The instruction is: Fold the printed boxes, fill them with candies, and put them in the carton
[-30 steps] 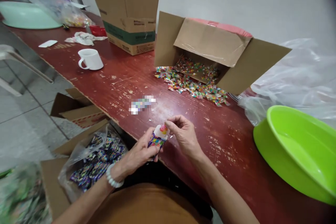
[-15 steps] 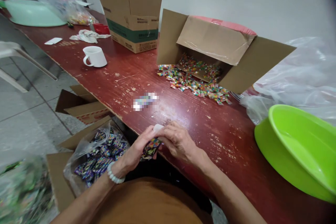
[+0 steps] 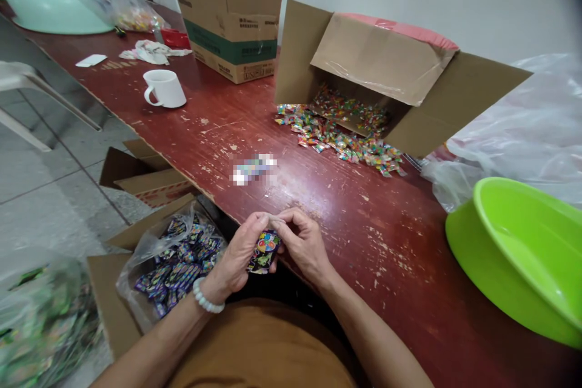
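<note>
A small black candy packet (image 3: 264,253) with bright printed shapes hangs upright between my hands at the table's near edge. My left hand (image 3: 240,248), with a pale bead bracelet on its wrist, is closed round the packet's left side. My right hand (image 3: 305,242) pinches the top edge, its thumb and fingertips meeting my left fingertips there. Whether the top is open is hidden by the fingers. Below my left forearm, a bag-lined carton (image 3: 175,273) holds many similar dark packets. A blurred-out small item (image 3: 252,168) lies on the table beyond my hands.
Small wrapped candies (image 3: 341,142) spill from a tipped carton (image 3: 459,103) on the red table (image 3: 218,157). A green basin (image 3: 500,273) stands right, a white mug (image 3: 167,90) and upright carton (image 3: 231,42) farther back. A bag of green wrappers (image 3: 45,327) sits at lower left.
My right fingers have shifted at the packet's top, and the white piece seen there earlier no longer shows. More of the packet's printed front is visible. The view has shifted slightly.
</note>
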A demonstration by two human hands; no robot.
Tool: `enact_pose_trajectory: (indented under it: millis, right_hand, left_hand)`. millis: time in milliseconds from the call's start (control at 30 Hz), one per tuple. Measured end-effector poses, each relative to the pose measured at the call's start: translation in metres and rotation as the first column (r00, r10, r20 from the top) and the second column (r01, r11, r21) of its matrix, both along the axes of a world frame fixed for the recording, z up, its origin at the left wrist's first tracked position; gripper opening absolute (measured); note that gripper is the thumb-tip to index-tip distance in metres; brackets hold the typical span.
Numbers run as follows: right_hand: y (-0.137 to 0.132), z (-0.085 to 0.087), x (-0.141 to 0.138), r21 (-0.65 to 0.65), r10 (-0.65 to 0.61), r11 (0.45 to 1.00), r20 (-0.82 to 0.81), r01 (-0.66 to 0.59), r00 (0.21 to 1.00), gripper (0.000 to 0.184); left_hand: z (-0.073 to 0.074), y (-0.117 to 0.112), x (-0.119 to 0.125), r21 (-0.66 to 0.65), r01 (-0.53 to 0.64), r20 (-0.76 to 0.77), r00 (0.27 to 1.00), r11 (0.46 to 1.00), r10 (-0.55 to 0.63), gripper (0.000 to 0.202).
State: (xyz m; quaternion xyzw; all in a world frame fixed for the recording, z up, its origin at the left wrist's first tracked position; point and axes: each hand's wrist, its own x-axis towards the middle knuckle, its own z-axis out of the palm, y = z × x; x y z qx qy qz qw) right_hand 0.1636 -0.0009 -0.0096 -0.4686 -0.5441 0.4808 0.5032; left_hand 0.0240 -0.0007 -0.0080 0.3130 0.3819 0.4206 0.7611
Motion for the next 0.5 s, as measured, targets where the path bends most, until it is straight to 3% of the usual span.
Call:
enact_pose_trajectory:
  millis: [67,133,200,267,367,433,500]
  right_hand:
    - [0.002,0.001,0.004,0.233,-0.041,0.973,0.203,-0.007,0.978,0.018]
    - [0.003,0.002,0.008,0.316,-0.011,0.945,0.292,-0.086,0.956,0.018]
    - [0.002,0.004,0.009,0.214,0.063,0.969,0.256,-0.12,0.965,0.018]
    - [0.001,0.005,0.007,-0.014,0.13,0.991,0.057,-0.13,0.99,0.017]
    - [0.0,0.007,0.0,-0.282,0.116,0.937,-0.307,-0.207,0.945,0.024]
    - [0.001,0.009,-0.004,-0.318,0.073,0.924,-0.402,-0.213,0.913,0.028]
    - [0.001,0.011,-0.006,-0.304,0.047,0.935,-0.397,-0.18,0.916,0.028]
  left_hand:
    - [0.002,0.002,-0.003,-0.142,0.077,0.082,0.994,0.987,-0.066,0.041]
    - [0.006,0.003,-0.005,-0.229,0.145,0.155,0.982,0.963,-0.111,0.046]
    - [0.008,0.004,-0.006,-0.23,0.136,0.17,0.981,0.964,-0.098,0.049]
    - [0.009,0.003,-0.006,-0.2,0.101,0.153,0.986,0.975,-0.071,0.052]
    - [0.007,0.002,-0.005,-0.153,0.079,0.14,0.989,0.985,-0.057,0.061]
    - [0.005,0.001,-0.005,-0.113,0.091,0.131,0.989,0.989,-0.076,0.065]
    - [0.004,0.001,-0.007,-0.091,0.107,0.115,0.989,0.99,-0.096,0.068]
